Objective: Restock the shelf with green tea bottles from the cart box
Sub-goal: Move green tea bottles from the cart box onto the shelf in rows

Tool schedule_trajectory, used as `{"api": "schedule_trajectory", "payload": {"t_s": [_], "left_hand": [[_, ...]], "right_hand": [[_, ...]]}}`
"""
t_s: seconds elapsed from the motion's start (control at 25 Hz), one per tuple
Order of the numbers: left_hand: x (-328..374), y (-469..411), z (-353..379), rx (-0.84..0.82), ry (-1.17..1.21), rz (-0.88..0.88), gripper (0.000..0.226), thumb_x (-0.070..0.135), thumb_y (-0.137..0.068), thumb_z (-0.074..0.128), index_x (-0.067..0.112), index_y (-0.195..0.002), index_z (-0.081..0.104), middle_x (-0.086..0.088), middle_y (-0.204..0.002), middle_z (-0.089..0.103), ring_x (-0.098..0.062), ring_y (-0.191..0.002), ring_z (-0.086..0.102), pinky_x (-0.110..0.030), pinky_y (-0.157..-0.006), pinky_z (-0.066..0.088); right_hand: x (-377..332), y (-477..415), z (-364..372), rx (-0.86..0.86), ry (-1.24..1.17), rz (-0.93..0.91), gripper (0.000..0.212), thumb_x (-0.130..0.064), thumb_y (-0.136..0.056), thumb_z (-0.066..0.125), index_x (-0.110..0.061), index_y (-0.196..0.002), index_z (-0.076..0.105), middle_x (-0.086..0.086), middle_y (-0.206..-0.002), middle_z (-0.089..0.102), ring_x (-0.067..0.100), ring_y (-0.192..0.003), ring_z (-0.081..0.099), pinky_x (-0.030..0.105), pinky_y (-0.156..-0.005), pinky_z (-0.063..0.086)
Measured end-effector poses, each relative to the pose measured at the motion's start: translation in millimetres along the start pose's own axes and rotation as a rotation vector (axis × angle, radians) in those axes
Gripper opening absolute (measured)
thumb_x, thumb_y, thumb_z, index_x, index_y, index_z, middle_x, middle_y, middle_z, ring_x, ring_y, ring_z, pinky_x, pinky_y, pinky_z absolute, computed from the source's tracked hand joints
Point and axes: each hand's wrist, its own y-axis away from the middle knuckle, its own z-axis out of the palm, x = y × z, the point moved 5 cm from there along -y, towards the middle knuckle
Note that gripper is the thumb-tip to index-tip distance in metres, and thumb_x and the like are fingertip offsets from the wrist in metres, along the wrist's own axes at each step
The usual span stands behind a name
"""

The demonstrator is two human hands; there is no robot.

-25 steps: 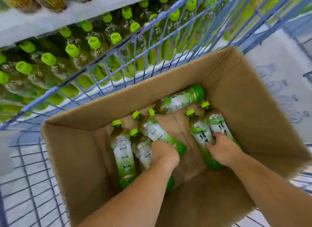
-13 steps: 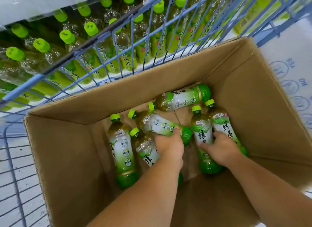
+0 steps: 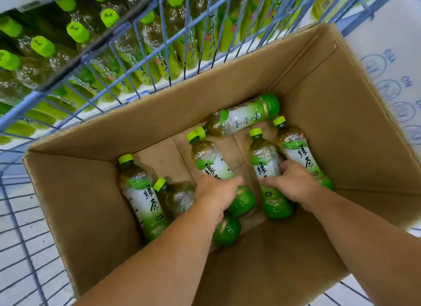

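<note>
Inside the brown cardboard box (image 3: 91, 203), six green-capped plastic tea bottles (image 3: 141, 191) are lying, the left hand (image 3: 216, 191) clamping the middle bottle (image 3: 208, 162), now swung straighter than before, the right hand (image 3: 293, 182) clamping the neighbour bottle (image 3: 264, 160), with the blue wire cart (image 3: 362, 15) and shelved bottles (image 3: 77, 31) standing beyond the box.
</note>
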Motion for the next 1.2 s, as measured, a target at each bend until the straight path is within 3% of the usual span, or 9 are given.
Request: {"api": "schedule_trajectory", "payload": {"t_s": [0.12, 0.2, 0.36, 0.52, 0.72, 0.92, 1.0, 1.12, 1.2], "left_hand": [[-1.9, -6.2, -8.6, 0.030, 0.148, 0.001, 0.084, 0.044, -0.030, 0.078, 0.012, -0.107, 0.063, -0.009, -0.094, 0.072, -0.028, -0.081, 0.070, -0.042, -0.078, 0.061], [-6.5, -14.0, -12.3, -0.045, 0.197, 0.000, 0.091, 0.040, -0.027, 0.079, 0.014, -0.113, 0.061, -0.012, -0.099, 0.073, -0.032, -0.083, 0.072, -0.052, -0.076, 0.062], [-4.6, 1.7, -35.4, -0.187, 0.123, 0.055, 0.073, 0.043, -0.055, 0.090, 0.019, -0.116, 0.057, -0.007, -0.107, 0.072, -0.028, -0.094, 0.071, -0.048, -0.086, 0.059], [4.3, 34.8, -67.6, -0.173, 0.115, 0.186, 0.044, 0.051, -0.090, 0.066, 0.023, -0.118, 0.046, -0.001, -0.109, 0.063, -0.020, -0.095, 0.064, -0.036, -0.077, 0.054], [29.4, 117.1, -121.4, -0.238, 0.024, 0.335, 0.050, 0.062, -0.089, 0.057, 0.033, -0.127, 0.043, 0.008, -0.115, 0.060, -0.022, -0.110, 0.060, -0.048, -0.100, 0.049], [49.9, 207.2, -188.3, -0.246, -0.054, 0.546, 0.040, 0.053, -0.096, 0.055, 0.028, -0.124, 0.040, 0.018, -0.104, 0.055, -0.013, -0.103, 0.060, -0.035, -0.087, 0.050], [54.9, 238.5, -214.0, -0.261, -0.079, 0.594, 0.041, 0.055, -0.095, 0.055, 0.031, -0.123, 0.040, 0.017, -0.107, 0.054, -0.017, -0.111, 0.056, -0.039, -0.097, 0.046], [63.7, 284.1, -257.0, -0.297, -0.113, 0.691, 0.032, 0.047, -0.100, 0.049, 0.034, -0.122, 0.030, 0.026, -0.098, 0.042, -0.002, -0.109, 0.038, -0.017, -0.081, 0.029], [63.1, 305.7, -286.3, -0.307, -0.089, 0.761, 0.033, 0.046, -0.101, 0.048, 0.038, -0.125, 0.026, 0.032, -0.101, 0.039, -0.002, -0.114, 0.039, -0.021, -0.086, 0.027]], "right_hand": [[0.9, 2.2, 1.2, -0.058, -0.154, 0.003, 0.038, -0.022, -0.075, 0.086, -0.025, -0.101, 0.057, -0.001, -0.105, 0.068, 0.024, -0.097, 0.066, 0.045, -0.093, 0.054], [-0.9, 4.5, 4.2, -0.110, -0.298, 0.026, 0.039, -0.018, -0.076, 0.084, -0.022, -0.107, 0.060, 0.000, -0.101, 0.070, 0.022, -0.092, 0.068, 0.039, -0.085, 0.055], [-6.6, 18.4, 7.0, -0.156, -0.515, 0.068, 0.067, -0.031, -0.064, 0.087, -0.019, -0.126, 0.065, 0.006, -0.115, 0.074, 0.029, -0.102, 0.072, 0.050, -0.094, 0.055], [-35.2, 65.9, 1.6, -0.159, -0.665, 0.014, 0.049, -0.033, -0.075, 0.078, -0.017, -0.120, 0.069, 0.008, -0.110, 0.076, 0.032, -0.103, 0.071, 0.051, -0.095, 0.054], [-83.0, 169.7, -13.3, -0.004, -0.853, -0.114, 0.014, -0.015, -0.094, 0.063, -0.013, -0.102, 0.074, 0.014, -0.099, 0.076, 0.037, -0.094, 0.071, 0.053, -0.088, 0.056], [-128.9, 286.1, -18.4, 0.084, -0.950, -0.211, 0.015, -0.014, -0.093, 0.064, -0.015, -0.088, 0.079, 0.015, -0.095, 0.077, 0.037, -0.090, 0.073, 0.059, -0.088, 0.055], [-141.4, 328.2, -14.8, 0.115, -0.989, -0.262, 0.014, -0.014, -0.093, 0.064, -0.014, -0.093, 0.078, 0.015, -0.097, 0.077, 0.037, -0.092, 0.073, 0.059, -0.088, 0.056], [-161.3, 382.7, -10.7, 0.187, -1.025, -0.338, 0.017, -0.017, -0.093, 0.066, -0.013, -0.106, 0.075, 0.016, -0.102, 0.076, 0.039, -0.096, 0.072, 0.061, -0.089, 0.055], [-180.2, 414.5, -8.2, 0.213, -1.015, -0.410, 0.019, -0.017, -0.094, 0.065, -0.012, -0.110, 0.073, 0.017, -0.102, 0.076, 0.039, -0.095, 0.072, 0.060, -0.088, 0.056]]}}
